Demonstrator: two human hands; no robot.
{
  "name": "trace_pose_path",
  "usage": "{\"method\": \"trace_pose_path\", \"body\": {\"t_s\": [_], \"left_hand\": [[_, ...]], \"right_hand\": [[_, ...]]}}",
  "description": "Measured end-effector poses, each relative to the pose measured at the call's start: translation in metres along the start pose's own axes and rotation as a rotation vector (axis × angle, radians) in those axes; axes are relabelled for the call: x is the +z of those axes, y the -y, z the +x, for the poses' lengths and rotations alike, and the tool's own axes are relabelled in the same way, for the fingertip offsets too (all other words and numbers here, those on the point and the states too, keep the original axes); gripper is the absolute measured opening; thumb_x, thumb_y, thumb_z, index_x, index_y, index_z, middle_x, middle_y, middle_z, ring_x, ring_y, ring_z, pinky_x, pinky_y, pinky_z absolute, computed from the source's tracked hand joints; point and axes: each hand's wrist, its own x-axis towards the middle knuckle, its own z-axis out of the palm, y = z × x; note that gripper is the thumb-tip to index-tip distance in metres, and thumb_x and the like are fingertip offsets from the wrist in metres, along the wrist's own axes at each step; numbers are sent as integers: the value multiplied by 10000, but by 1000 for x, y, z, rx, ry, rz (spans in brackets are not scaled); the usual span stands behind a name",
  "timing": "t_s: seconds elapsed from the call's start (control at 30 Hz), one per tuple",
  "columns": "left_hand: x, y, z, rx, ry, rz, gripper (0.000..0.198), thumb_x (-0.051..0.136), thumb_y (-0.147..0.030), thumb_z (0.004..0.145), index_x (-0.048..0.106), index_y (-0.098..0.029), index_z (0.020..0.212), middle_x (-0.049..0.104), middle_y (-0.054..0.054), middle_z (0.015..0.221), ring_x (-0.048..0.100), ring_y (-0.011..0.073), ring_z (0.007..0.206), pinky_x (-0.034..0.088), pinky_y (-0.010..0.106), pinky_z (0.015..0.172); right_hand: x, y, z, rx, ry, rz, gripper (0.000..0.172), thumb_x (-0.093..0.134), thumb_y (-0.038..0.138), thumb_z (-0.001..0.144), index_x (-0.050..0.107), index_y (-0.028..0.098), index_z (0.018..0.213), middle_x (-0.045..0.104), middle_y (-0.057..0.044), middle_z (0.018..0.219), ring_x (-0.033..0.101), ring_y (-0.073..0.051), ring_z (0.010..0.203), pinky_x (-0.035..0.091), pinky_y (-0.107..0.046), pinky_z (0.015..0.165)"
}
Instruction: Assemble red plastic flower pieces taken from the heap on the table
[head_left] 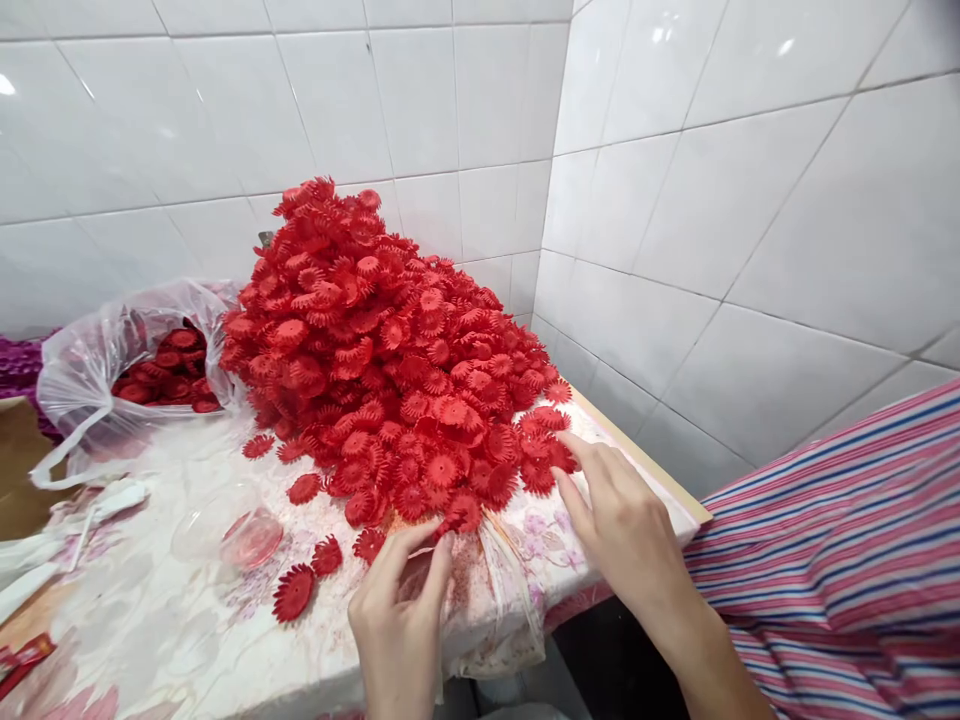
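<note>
A tall heap of red plastic flower pieces fills the corner of the table against the tiled wall. My left hand is at the heap's front edge, thumb and fingers pinched around one red piece. My right hand lies to the right of it, fingers stretched out and touching the pieces at the heap's right edge. A few loose red pieces lie on the flowered tablecloth left of my left hand.
A clear plastic bag with more red pieces sits at the left. A small clear dish rests on the cloth. White tiled walls close the corner. A striped sleeve fills the lower right.
</note>
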Motion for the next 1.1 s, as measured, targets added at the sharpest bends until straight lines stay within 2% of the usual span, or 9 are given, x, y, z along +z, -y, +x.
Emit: {"method": "trace_pose_path", "body": {"t_s": [0.13,0.23,0.37,0.5,0.57,0.7,0.83,0.97,1.1], "left_hand": [[4,5,2,1,55,-8,117,727,-318,712,719,-217,770,710,8,729,663,161,650,541,241,644],[5,10,3,-24,82,-63,156,743,-355,700,723,-215,767,707,15,732,665,170,647,548,245,600],[6,12,1,-2,101,-60,152,749,-363,704,726,-230,773,709,9,739,669,169,659,551,244,625],[6,7,-2,96,104,-36,119,733,-350,731,727,-240,775,702,-1,731,656,151,634,541,218,611],[6,6,-4,145,104,-38,107,710,-338,757,727,-237,785,706,3,739,656,151,637,544,216,608],[5,7,-7,187,156,-60,76,697,-305,777,723,-244,814,718,3,770,668,151,668,550,206,612],[1,6,-11,200,219,-73,122,699,-277,780,730,-262,896,727,13,864,674,157,737,553,227,691],[-4,-3,-9,23,356,-157,211,740,-363,728,759,-282,922,730,32,923,689,174,758,558,236,694],[-7,-13,-4,-147,384,-195,167,735,-388,716,789,-240,772,733,53,810,677,184,732,545,234,663]], "right_hand": [[8,0,2,74,43,-70,311,367,107,907,561,92,1149,641,-95,699,625,-261,637,505,-365,597],[8,-2,4,118,12,-71,281,437,164,893,562,84,1132,660,-146,815,615,-308,756,509,-434,677],[-7,20,0,158,-132,299,123,526,175,871,587,161,977,665,-108,890,606,-257,851,502,-380,773],[-19,54,-10,357,286,918,56,581,198,832,584,221,883,645,-7,805,623,-164,738,499,-264,678],[-18,62,-13,508,416,1146,60,601,220,816,576,227,870,636,4,823,620,-153,757,496,-251,680],[-10,61,-18,713,482,1483,193,698,221,740,566,234,879,611,33,814,611,-126,759,483,-219,683],[-6,57,-19,799,464,1555,217,737,243,712,566,221,844,606,33,809,603,-119,753,476,-212,672],[-9,56,-16,882,452,1583,296,794,241,654,551,209,819,593,56,708,584,-103,681,455,-202,640],[-12,55,-14,935,490,1735,425,863,173,541,508,208,772,584,89,632,541,-75,584,424,-179,568]]}}
